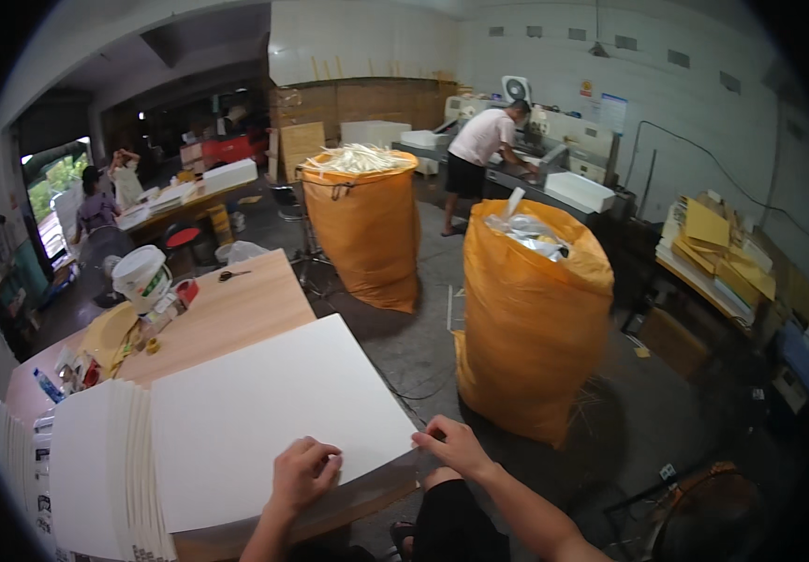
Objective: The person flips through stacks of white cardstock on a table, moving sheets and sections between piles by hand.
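A large white board [273, 412] lies flat on the wooden table in front of me. My left hand [304, 473] rests over its near edge, with the fingers curled in and the thumb close to the index finger. Whatever that hand may hold is too small or hidden to name. At the board's right corner my right hand [456, 447] has its thumb and fingertips pinched on the edge. Left of the board stands a stack of white boards [95, 468], their edges fanned out toward it.
On the wooden table [245, 300] are scissors [233, 275], a white bucket [142, 278] and tape rolls [153, 346]. Two tall orange sacks, one near [536, 328] and one farther [362, 225], stand beyond. A person [481, 140] bends over a machine; others are far left.
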Motion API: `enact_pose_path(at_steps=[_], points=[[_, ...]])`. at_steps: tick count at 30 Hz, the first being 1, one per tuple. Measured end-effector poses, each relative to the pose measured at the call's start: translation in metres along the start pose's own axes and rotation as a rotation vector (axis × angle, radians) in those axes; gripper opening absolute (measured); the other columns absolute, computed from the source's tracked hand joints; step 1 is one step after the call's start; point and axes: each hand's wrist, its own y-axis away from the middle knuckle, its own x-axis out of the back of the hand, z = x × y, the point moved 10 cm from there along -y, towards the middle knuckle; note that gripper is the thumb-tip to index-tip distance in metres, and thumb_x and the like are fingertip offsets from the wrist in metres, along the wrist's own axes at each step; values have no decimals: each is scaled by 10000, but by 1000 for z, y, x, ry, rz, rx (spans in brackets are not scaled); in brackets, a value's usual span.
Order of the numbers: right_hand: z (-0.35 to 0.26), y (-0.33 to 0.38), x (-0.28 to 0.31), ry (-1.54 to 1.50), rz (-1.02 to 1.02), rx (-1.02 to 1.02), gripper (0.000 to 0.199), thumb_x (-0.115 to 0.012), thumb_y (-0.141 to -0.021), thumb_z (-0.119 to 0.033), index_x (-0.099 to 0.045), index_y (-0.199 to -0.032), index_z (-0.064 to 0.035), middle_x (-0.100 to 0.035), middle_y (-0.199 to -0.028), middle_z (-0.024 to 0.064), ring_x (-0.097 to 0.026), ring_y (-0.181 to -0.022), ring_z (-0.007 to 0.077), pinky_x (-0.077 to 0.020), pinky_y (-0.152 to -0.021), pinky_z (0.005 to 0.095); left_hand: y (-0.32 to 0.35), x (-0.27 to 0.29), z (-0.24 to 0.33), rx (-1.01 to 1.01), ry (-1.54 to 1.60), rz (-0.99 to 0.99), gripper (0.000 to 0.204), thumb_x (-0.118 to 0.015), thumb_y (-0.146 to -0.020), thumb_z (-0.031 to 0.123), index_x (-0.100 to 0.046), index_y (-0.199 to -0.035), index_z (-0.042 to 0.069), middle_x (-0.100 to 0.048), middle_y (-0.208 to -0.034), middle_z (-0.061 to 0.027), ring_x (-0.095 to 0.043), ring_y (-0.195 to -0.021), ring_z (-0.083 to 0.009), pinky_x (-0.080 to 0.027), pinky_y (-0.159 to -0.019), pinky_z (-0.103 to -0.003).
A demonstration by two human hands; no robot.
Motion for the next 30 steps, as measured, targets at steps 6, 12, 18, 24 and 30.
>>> enact_pose_path(at_steps=[6, 12, 18, 24, 30], points=[[-56, -10, 16, 402, -171, 13, 568, -497, -1038, -554, -697, -840, -61, -700, -827, 176, -681, -783, 395, -522, -702, 471, -5, 5, 13, -102, 152, 123, 140, -748, -808, 47, -750, -945, 72, -718, -1001, -95, -694, -908, -291, -569, -812, -389], [-90, -12, -8, 34, 290, 134, 437, -655, -1004, -402, -521, -814, -32, -624, -707, 175, -634, -632, 364, -504, -627, 472, -5, 3, 7, -117, 196, 73, 137, -726, -845, -2, -741, -974, 42, -718, -1067, -131, -702, -999, -274, -580, -828, -364], [-68, -22, -12, -302, 147, 31, 439, -705, -998, -354, -477, -756, -67, -599, -668, 46, -564, -581, 113, -450, -537, 304, -5, 7, 7, -73, 243, 106, 121, -760, -834, 19, -758, -951, 51, -733, -1071, -122, -701, -978, -297, -582, -831, -380], [-95, -15, -2, -154, 179, 90, 369, -661, -1020, -275, -483, -755, -90, -561, -704, -11, -540, -612, 63, -415, -525, 239, -5, 4, 11, -119, 193, 76, 129, -724, -879, 15, -749, -1000, 50, -714, -1148, -136, -689, -1027, -297, -576, -846, -376], [-78, -30, -20, -735, 16, -100, 312, -621, -1030, -254, -538, -764, -113, -569, -684, -10, -535, -567, 78, -416, -512, 245, -1, 7, 7, -125, 169, 26, 484, -827, -823, 466, -745, -1143, 112, -705, -1226, -130, -656, -1141, -338, -539, -957, -432]])
